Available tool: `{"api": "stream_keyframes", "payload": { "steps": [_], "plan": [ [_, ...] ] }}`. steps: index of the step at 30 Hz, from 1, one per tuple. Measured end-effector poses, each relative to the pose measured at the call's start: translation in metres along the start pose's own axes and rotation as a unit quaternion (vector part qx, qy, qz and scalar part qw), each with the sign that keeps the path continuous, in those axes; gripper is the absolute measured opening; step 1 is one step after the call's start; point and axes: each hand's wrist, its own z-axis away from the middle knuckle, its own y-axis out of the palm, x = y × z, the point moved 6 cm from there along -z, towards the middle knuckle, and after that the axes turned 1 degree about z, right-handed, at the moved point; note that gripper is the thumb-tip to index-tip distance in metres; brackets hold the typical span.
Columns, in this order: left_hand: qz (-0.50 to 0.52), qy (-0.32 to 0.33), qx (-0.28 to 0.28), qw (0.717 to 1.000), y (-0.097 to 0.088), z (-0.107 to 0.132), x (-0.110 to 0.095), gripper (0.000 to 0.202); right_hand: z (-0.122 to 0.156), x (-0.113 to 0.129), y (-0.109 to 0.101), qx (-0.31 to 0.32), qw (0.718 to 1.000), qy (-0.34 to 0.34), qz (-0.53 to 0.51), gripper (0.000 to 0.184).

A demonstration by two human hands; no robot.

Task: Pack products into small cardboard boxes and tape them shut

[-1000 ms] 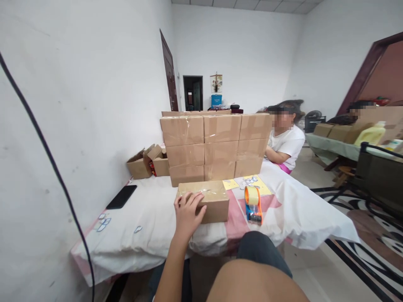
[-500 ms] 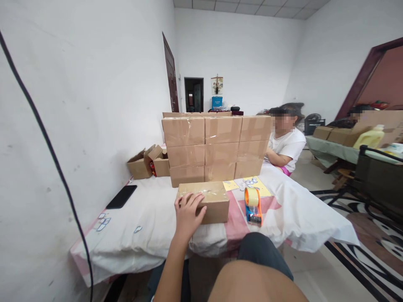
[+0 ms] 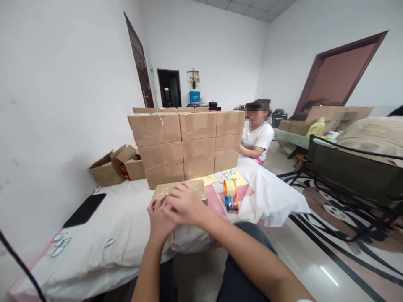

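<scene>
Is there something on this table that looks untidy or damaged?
Nothing looks spilled or clearly damaged. The open boxes at left look untidy, flaps sticking up beside the neat stack; the cloth is rumpled.

Right hand [image 3: 185,204] overlaps left hand [image 3: 160,214] — fingers [image 3: 180,189] bent.

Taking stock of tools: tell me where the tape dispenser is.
In the head view, the tape dispenser is on the tablecloth, right of the single box in front of the stacked boxes.

I look through one camera on the person's head, facing forward and down, the covered table [image 3: 126,235] near.
</scene>
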Motion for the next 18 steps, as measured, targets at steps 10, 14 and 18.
{"api": "stream_keyframes", "payload": {
  "steps": [10, 14, 18],
  "plan": [
    [0.011, 0.037, 0.011, 0.999, -0.016, 0.0, 0.002, 0.028, 0.08, -0.107, -0.005, 0.047, 0.981, 0.178, -0.061, 0.105],
    [0.02, 0.071, -0.009, 0.997, -0.014, 0.005, 0.004, 0.029, 0.107, -0.112, 0.006, -0.007, 0.972, 0.218, -0.082, 0.131],
    [0.032, 0.148, -0.125, 0.981, -0.016, 0.02, 0.004, 0.034, 0.125, -0.106, 0.015, 0.01, 0.964, 0.241, -0.115, 0.144]
  ]
}}
